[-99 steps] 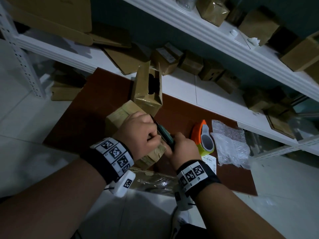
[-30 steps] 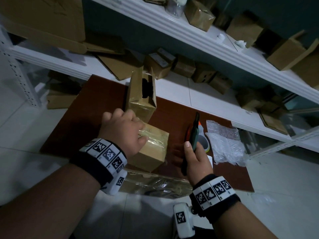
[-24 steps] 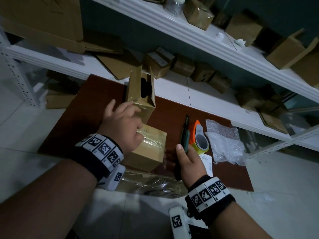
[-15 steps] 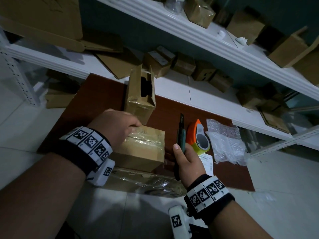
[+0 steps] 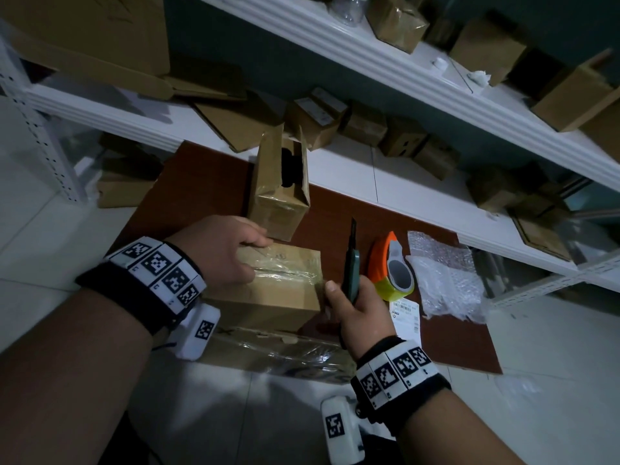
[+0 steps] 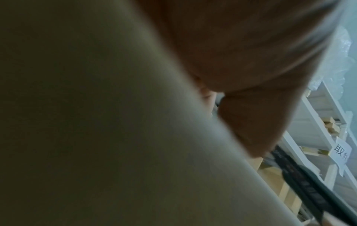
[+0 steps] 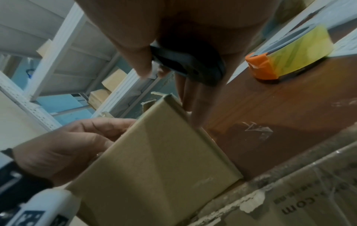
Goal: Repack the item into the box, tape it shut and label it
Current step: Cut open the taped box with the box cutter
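Note:
A closed cardboard box with clear tape along its top seam lies on the brown board. My left hand grips its left end, fingers curled over the far edge and thumb on top. My right hand holds a dark utility knife upright just off the box's right end, thumb close to the box corner. In the right wrist view the box fills the lower middle, the left hand is on its far side and the knife sits in my palm. The left wrist view is mostly blurred box wall.
An orange dispenser with yellow tape stands right of the knife, a printed label in front of it, bubble wrap further right. An open box with a black item stands behind. Plastic-wrapped flat cardboard lies at the front edge. Shelves with boxes behind.
My left hand has turned the box so its taped seam faces up and runs left to right. My right hand lifted the knife off the box and now holds it upright beside the right end.

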Demonstrator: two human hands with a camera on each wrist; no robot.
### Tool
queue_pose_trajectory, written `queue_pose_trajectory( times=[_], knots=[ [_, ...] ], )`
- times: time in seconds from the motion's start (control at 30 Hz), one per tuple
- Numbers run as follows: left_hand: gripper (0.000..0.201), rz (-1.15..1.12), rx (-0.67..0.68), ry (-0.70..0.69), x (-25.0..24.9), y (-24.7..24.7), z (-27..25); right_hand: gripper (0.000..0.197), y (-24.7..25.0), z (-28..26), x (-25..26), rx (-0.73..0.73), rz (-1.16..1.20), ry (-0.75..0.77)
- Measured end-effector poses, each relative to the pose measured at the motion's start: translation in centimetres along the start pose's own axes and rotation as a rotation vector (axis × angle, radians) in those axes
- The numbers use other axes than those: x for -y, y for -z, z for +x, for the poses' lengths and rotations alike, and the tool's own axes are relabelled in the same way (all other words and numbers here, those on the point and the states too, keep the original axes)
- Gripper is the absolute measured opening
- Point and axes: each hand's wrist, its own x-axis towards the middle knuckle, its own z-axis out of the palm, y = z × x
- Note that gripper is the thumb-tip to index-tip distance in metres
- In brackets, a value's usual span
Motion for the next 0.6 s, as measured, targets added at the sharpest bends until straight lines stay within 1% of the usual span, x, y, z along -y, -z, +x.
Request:
queue_pose_trajectory(
  times=[0.03, 0.17, 0.3, 0.4, 0.5, 0.53, 0.6],
  knots=[
    [0.06, -0.002, -0.01, -0.001, -0.1, 0.1, -0.1, 0.023, 0.0, 0.0, 0.1, -0.007, -0.024, 0.003],
    [0.054, 0.023, -0.049, -0.005, -0.2, 0.3, -0.4, 0.034, -0.5, 0.1, 0.6, -0.027, -0.122, -0.01],
    [0.051, 0.046, -0.086, -0.056, -0.1, 0.3, -0.9, 0.035, -0.5, 0.0, 0.6, -0.034, -0.128, -0.043],
    [0.044, 0.054, -0.168, -0.118, 0.5, -0.1, -1.2, 0.035, -0.2, -0.2, 0.7, -0.006, -0.147, -0.06],
    [0.031, 0.043, -0.245, -0.171, 0.7, -0.4, -1.3, 0.033, -0.1, -0.3, 0.9, 0.003, -0.136, -0.063],
    [0.029, 0.048, -0.244, -0.179, 0.7, -0.6, -1.3, 0.033, -0.1, -0.3, 1.0, 0.007, -0.136, -0.062],
    [0.03, 0.079, -0.213, -0.187, 0.4, -1.0, -1.4, 0.033, -0.1, -0.2, 1.0, 0.014, -0.143, -0.066]
  ],
)
